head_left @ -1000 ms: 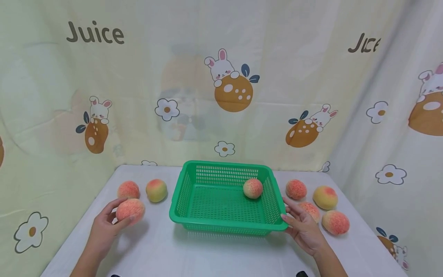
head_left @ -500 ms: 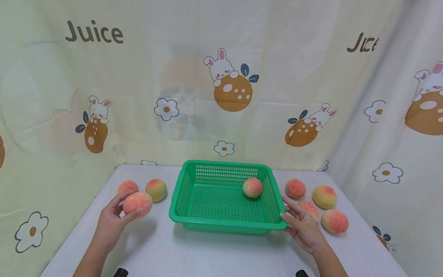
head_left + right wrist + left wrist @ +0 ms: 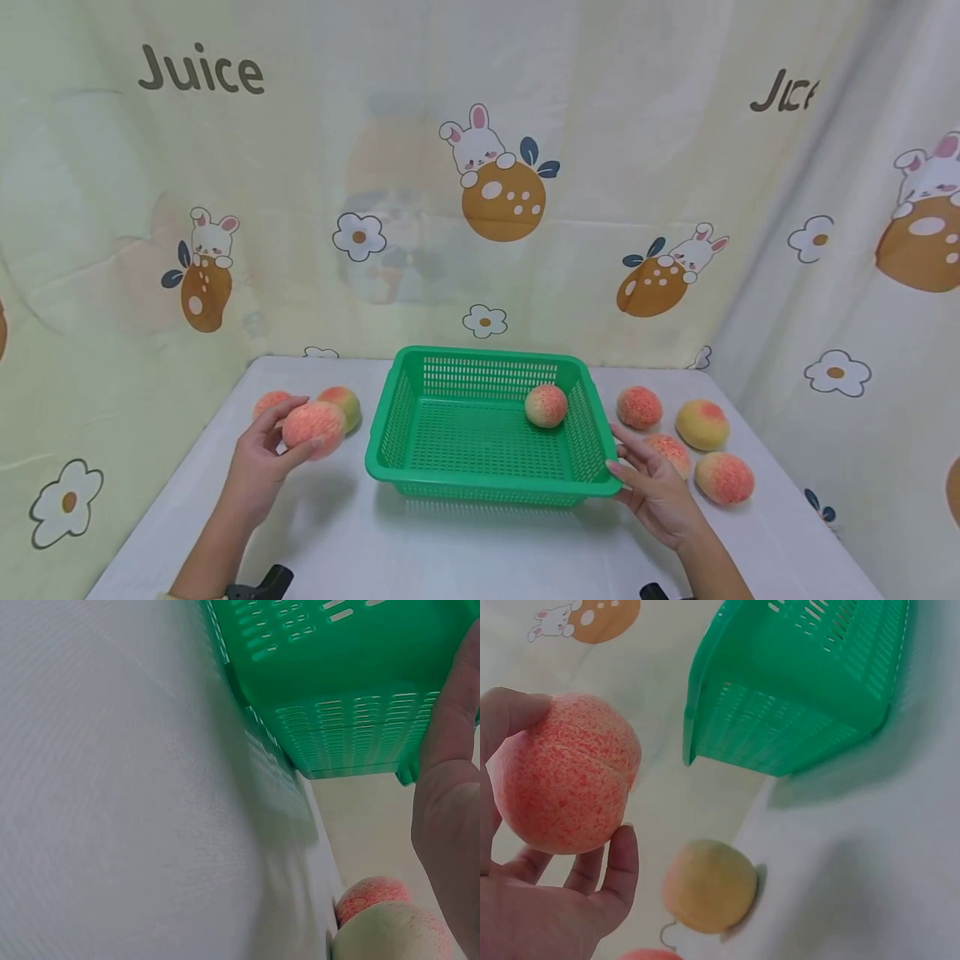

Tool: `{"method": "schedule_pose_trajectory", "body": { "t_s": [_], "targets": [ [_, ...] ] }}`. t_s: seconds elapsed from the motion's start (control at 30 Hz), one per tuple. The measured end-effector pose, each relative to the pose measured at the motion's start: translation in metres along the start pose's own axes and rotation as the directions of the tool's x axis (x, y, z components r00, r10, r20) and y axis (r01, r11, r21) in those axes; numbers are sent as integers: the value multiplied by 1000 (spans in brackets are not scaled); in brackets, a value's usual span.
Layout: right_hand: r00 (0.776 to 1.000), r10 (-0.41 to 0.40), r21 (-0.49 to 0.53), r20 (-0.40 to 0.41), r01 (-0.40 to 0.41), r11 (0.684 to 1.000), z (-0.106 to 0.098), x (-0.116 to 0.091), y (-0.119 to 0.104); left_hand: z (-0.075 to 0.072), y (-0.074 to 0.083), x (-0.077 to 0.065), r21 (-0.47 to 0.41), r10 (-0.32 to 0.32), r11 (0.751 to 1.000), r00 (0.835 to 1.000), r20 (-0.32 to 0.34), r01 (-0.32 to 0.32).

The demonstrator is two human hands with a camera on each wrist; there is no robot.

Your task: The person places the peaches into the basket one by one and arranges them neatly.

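Observation:
My left hand [image 3: 261, 467] grips a pinkish-red peach [image 3: 313, 428] above the table's left part. In the left wrist view, thumb and fingers curl round this peach [image 3: 568, 776], which is clear of the table. At the right end of the green plastic basket [image 3: 491, 487], my right hand [image 3: 658, 493] holds the rim, thumb on top and fingers along the outer side. One peach [image 3: 546, 406] lies inside the basket, near its right wall. The right wrist view shows the basket's perforated side [image 3: 352, 727] beside the hand; most fingers are out of view there.
Behind the left hand lie a yellow-green peach [image 3: 341, 407] and a partly hidden red one [image 3: 270, 402]. Right of the basket are several more peaches, among them a yellow one [image 3: 702, 424] and a pink one [image 3: 724, 478]. A printed curtain [image 3: 420, 175] hangs behind the white table [image 3: 450, 550].
My left hand has carried the peach to the right and slightly up, nearer the basket, and it now overlaps the yellow-green peach in view. The right hand and basket stay in place.

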State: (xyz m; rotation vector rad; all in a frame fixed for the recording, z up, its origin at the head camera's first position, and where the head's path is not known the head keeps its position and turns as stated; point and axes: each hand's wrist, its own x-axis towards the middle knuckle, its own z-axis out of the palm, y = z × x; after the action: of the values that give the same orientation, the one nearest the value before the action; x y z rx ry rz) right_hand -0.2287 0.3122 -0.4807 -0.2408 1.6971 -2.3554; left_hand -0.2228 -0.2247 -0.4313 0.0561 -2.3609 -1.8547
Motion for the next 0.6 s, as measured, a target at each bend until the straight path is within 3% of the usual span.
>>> {"method": "schedule_pose_trajectory", "body": {
  "t_s": [0.33, 0.6],
  "targets": [
    [1000, -7, 10, 28, 7, 1000, -2, 1, 1, 21, 11, 7, -23, 76, 997, 997, 4, -76],
    [999, -11, 4, 35, 11, 1000, -2, 2, -1, 37, 25, 13, -53, 86, 995, 995, 43, -84]
  ]
}}
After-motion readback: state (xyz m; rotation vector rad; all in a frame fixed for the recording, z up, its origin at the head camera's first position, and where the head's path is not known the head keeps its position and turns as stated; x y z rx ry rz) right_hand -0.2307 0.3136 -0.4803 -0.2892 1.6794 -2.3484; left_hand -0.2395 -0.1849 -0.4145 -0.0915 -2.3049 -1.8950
